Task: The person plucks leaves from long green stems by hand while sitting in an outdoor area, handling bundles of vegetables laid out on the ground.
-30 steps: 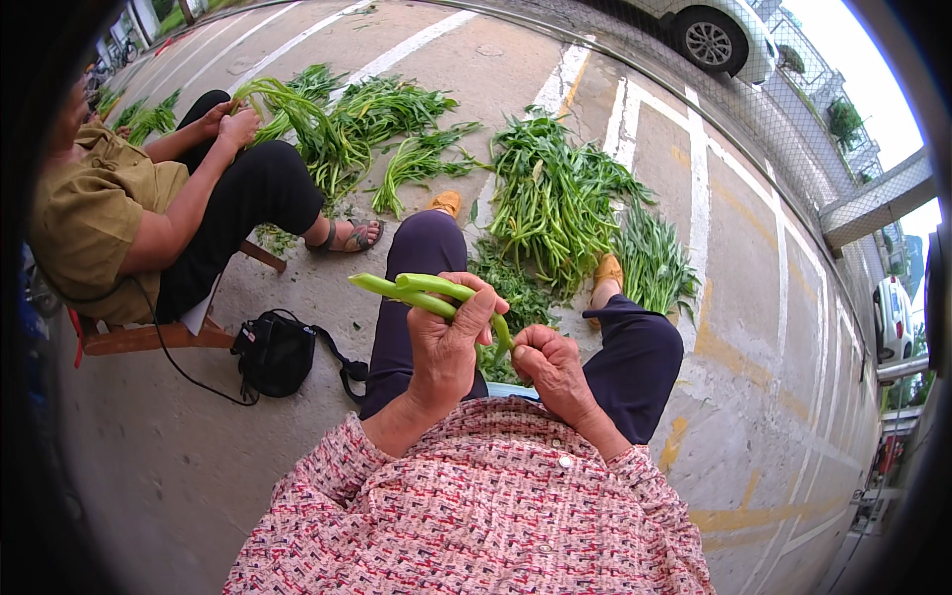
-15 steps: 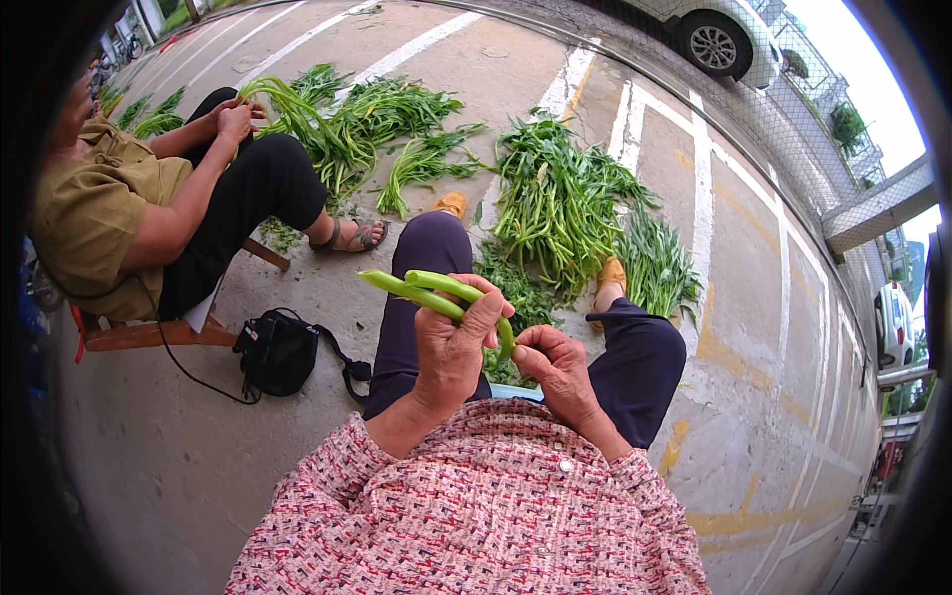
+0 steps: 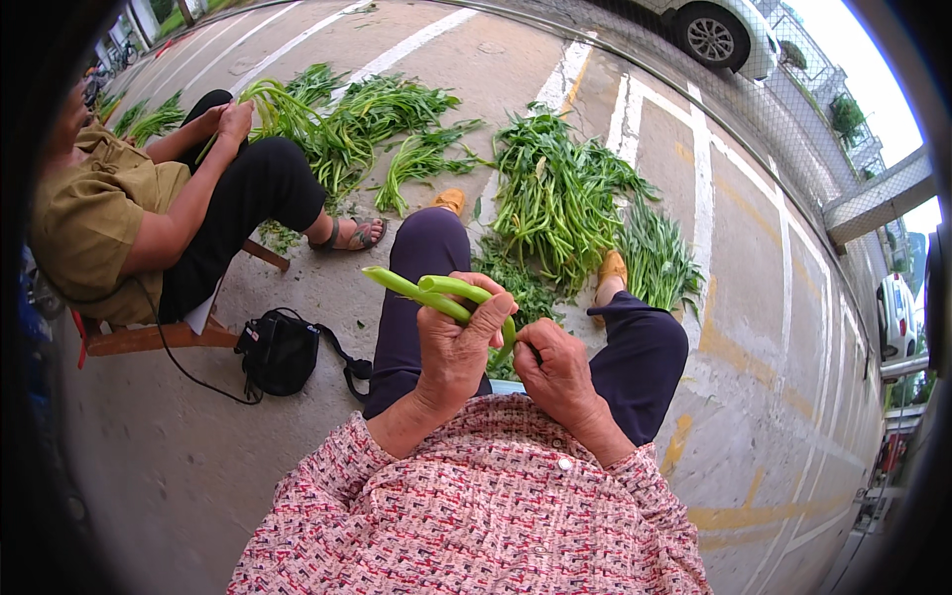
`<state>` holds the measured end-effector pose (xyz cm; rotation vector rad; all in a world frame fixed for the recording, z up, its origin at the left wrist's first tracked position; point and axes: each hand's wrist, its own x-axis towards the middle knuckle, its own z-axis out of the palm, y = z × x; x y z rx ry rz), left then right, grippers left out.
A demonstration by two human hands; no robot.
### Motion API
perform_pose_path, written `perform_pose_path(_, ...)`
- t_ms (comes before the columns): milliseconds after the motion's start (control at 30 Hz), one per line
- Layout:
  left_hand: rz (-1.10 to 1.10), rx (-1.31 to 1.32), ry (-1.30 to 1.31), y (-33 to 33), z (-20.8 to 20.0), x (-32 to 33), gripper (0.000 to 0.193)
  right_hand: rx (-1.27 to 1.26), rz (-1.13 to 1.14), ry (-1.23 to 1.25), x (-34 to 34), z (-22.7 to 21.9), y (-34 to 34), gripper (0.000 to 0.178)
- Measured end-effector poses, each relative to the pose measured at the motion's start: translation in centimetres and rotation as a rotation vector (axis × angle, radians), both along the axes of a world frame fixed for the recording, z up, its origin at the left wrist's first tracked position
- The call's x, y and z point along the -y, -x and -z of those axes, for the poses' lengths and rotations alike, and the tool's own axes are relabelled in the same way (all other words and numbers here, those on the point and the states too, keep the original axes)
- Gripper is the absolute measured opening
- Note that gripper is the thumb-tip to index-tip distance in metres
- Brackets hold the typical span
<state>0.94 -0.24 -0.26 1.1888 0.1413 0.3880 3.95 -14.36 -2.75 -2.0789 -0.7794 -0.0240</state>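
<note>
The left hand [image 3: 458, 342] is clamped around a few thick green stalks [image 3: 416, 289], which stick out to the left above the person's lap. The right hand [image 3: 557, 369] sits just beside it, fingers curled together at the lower end of the stalks; whether it grips them cannot be told. Below the hands are dark trousers and a pink patterned sleeve. Ahead on the pavement [image 3: 754, 327] lie heaps of leafy greens [image 3: 560, 193]. To the left, another person [image 3: 149, 213] sits on a low stool, handling greens, with a black bag [image 3: 281, 349] nearby.
</note>
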Motion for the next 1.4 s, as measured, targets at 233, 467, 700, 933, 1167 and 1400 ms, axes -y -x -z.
perform_pose_path(233, -0.104, 0.098, 0.326, -1.0, -0.9, -2.3, 0.011, -0.959, 0.174, -0.605, 1.7, 1.7, -1.0, 0.010)
perform_pose_path(467, -0.252, 0.098, 0.681, -2.4, 0.1, -8.0, 0.018, -1.300, 0.185, -1.050, 4.1, 3.1, -0.5, 0.005)
perform_pose_path(700, -0.307, 0.114, 0.865, -1.9, 1.5, -11.7, 0.024, -1.292, 0.151, -1.121, 4.3, 3.0, -0.2, 0.006)
perform_pose_path(933, -0.268, 0.168, 0.851, -1.1, 2.3, -13.0, 0.027, -1.317, 0.116, -1.117, 4.1, 3.1, 0.0, 0.009)
perform_pose_path(1167, -0.262, 0.161, 0.939, -0.9, 2.4, -13.0, 0.027, -1.344, 0.121, -1.116, 4.2, 3.5, 0.0, 0.007)
perform_pose_path(1400, -0.226, 0.258, 1.018, -0.8, 2.5, -13.3, 0.030, -1.348, 0.122, -1.117, 4.1, 3.6, 0.2, 0.007)
